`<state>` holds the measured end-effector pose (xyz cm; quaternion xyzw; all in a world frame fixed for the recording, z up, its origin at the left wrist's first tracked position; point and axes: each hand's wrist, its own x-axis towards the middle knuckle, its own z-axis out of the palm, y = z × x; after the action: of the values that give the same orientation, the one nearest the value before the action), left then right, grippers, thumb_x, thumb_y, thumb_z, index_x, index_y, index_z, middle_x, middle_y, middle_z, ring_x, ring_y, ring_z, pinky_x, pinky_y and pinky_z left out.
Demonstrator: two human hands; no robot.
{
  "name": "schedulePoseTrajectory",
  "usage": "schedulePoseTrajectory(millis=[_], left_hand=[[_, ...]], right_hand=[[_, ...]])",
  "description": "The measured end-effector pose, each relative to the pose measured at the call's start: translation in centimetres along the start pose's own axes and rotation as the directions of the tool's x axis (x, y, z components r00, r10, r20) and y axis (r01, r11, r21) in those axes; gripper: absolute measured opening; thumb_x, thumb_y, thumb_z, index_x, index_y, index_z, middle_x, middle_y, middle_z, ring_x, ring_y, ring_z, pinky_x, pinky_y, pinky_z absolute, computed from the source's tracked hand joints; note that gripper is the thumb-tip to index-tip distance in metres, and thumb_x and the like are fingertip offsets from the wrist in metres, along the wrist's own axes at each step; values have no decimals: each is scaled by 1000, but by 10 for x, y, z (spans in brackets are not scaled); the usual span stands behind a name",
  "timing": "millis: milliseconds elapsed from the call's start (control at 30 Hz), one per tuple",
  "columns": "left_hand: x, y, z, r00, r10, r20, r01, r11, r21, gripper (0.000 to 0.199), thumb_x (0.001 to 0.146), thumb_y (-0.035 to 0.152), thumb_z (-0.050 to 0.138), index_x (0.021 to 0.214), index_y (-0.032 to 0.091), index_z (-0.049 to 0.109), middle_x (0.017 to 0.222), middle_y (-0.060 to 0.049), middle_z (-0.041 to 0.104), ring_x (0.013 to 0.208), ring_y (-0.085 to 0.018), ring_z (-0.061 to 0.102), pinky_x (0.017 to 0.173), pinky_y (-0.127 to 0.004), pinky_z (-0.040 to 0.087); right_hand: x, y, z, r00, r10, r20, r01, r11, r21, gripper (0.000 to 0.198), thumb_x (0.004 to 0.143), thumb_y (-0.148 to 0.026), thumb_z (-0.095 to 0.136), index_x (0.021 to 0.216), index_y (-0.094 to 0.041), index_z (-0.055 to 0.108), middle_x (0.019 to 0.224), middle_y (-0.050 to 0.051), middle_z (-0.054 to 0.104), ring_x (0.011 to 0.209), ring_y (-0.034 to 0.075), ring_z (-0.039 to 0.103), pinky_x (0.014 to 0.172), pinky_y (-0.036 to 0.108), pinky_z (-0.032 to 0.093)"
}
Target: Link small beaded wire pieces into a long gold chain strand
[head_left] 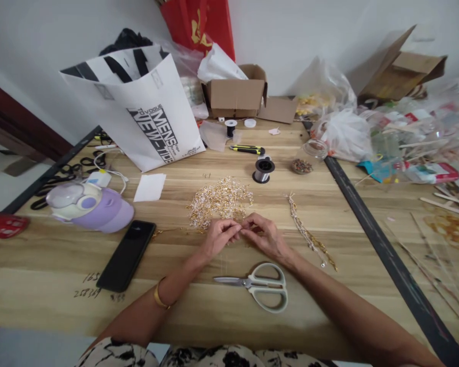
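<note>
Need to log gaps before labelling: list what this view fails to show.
- Head view: whatever the left hand and right hand pinch is too small, covered by fingertips.
- Glass jar contents: too small.
- White paper bag hides the tabletop behind.
- Forearms cut by bottom edge.

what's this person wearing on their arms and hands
Both forearms are bare, no gloves and no rings that I can make out. The left hand has a thin gold bangle at the wrist; the right hand has nothing. A black-and-white patterned garment shows at the bottom edge.

tiny piece pinched between both hands' fingertips too small to tell, red bag cut off
</note>
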<state>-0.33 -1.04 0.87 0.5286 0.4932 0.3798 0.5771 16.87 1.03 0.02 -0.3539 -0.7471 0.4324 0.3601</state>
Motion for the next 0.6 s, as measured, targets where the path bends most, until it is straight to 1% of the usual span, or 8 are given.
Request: schedulePoseTrajectory(millis=[200, 300, 400, 600], left_hand=[[-2, 6, 0, 1000, 20, 19, -21, 996, 85, 34, 79, 41, 55, 62, 12, 58, 56, 0, 55, 49, -7, 48, 46, -17, 38], [-2, 5, 1, 1000, 22, 18, -24, 993, 117, 28, 78, 37, 56, 70, 12, 61, 59, -1, 58, 50, -8, 49, 47, -18, 39], [-1, 2, 1, 999, 33, -11, -31, 988, 151, 19, 75, 29, 59, 79, 11, 65, 62, -1, 61, 51, -8, 50, 49, -19, 40], [0, -1, 2, 995, 98, -35, -88, 972, 217, 13, 74, 22, 58, 75, 12, 66, 65, -2, 64, 57, -11, 55, 54, -20, 43]], right_hand=[[-2, 2, -3, 1000, -10, -16, 9, 1000, -13, 10, 84, -26, 56, 85, -17, 59, 76, 3, 58, 66, 12, 55, 55, 22, 44], [-2, 2, -3, 999, -34, -33, 33, 999, -28, 10, 84, -25, 56, 84, -16, 59, 76, 3, 58, 67, 12, 55, 55, 22, 43], [-2, 1, -4, 998, -55, -39, 53, 997, -50, 10, 85, -25, 55, 85, -17, 60, 78, 4, 59, 68, 14, 55, 56, 24, 43], [-5, 2, -4, 984, -177, -13, 173, 976, -134, 11, 88, -23, 50, 90, -19, 60, 81, 6, 60, 74, 16, 56, 62, 28, 46]])
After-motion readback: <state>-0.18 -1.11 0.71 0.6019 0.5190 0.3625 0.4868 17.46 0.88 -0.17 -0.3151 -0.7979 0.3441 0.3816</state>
